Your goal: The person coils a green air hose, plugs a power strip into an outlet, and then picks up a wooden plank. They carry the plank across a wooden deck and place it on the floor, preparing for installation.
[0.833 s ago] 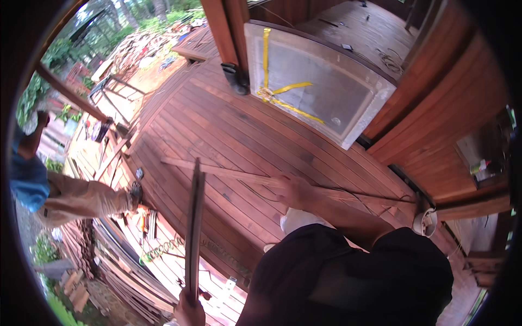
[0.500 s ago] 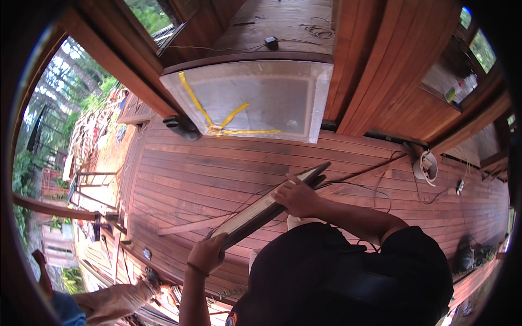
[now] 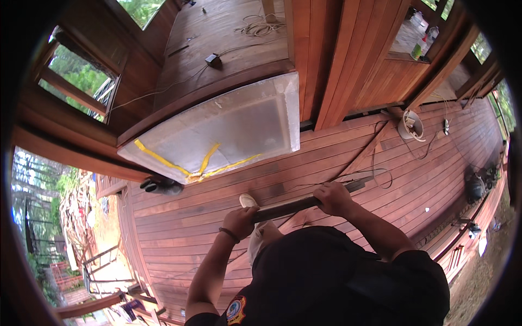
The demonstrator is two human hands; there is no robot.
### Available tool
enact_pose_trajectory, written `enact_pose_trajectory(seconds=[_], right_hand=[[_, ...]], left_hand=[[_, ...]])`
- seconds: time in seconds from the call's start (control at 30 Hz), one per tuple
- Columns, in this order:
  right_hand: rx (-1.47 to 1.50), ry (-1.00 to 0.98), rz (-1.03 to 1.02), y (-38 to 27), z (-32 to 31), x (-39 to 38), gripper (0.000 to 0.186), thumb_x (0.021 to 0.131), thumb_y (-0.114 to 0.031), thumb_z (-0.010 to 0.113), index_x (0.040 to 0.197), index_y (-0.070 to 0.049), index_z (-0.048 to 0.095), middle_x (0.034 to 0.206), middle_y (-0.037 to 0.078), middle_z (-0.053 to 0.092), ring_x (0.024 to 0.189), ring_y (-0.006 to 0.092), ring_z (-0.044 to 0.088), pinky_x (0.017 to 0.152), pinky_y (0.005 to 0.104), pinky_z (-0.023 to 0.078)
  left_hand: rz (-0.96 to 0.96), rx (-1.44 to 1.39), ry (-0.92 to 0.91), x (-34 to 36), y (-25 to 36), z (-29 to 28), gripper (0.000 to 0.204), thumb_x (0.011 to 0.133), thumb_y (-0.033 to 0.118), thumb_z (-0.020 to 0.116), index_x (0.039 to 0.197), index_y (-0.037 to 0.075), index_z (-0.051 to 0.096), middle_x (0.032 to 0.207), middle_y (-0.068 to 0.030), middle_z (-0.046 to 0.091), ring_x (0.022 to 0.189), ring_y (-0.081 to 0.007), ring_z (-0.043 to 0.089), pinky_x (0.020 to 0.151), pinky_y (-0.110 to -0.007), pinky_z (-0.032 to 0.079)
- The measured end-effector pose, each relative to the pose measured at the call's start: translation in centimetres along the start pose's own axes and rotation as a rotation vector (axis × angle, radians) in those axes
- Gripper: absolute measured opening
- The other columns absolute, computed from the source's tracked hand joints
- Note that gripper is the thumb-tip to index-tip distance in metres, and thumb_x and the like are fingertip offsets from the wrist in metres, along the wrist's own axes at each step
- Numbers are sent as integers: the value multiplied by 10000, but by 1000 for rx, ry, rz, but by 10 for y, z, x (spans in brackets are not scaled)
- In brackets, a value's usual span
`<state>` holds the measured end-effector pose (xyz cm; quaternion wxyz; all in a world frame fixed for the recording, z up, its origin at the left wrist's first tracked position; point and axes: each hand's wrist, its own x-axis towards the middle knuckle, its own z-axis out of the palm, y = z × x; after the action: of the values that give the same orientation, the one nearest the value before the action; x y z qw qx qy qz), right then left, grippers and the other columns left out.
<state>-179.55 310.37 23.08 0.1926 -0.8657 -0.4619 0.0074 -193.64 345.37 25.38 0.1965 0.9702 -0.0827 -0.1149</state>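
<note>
I grip a long dark wooden board (image 3: 285, 209) crosswise in front of me, over the plank deck (image 3: 179, 228). My left hand (image 3: 239, 220) is closed round its left end. My right hand (image 3: 333, 198) is wrapped over it farther to the right, with the end sticking out beyond. A light shoe (image 3: 249, 200) shows beneath the board. Ahead of me a large translucent pane (image 3: 239, 125) with yellow tape strips stands in the doorway.
Black boots (image 3: 160, 185) stand at the pane's left corner. A white bucket of offcuts (image 3: 409, 124), cords and a long loose plank (image 3: 364, 152) lie to the right. Dark bags (image 3: 478, 185) sit by the right edge, a metal frame (image 3: 98, 269) at left. A cord-strewn floor (image 3: 228, 38) shows inside.
The view has turned left to right toward the doorway and along the deck. The board has swung from upright in my left hand to crosswise in both hands. The co-worker has left view.
</note>
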Motion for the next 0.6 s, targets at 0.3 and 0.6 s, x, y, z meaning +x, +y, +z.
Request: enact_pose_trajectory(seconds=[0.3,0.6], right_hand=[[-45,-202,154,-59,34,172,141,799,-171,649,915,-109,699,940,82,729,884,290,712,730,438,567],[84,-93,174,-80,-25,309,235,744,-203,760,949,-98,713,903,88,727,905,315,702,782,448,560]], left_hand=[[28,-70,-106,70,-132,-62,537,791,292,780,1278,142,611,1125,-130,703,1022,-358,681,883,-465,553],[163,-7,57,95,-199,-245,363,740,242,845,1051,114,710,933,-88,716,860,-302,702,744,-410,571]])
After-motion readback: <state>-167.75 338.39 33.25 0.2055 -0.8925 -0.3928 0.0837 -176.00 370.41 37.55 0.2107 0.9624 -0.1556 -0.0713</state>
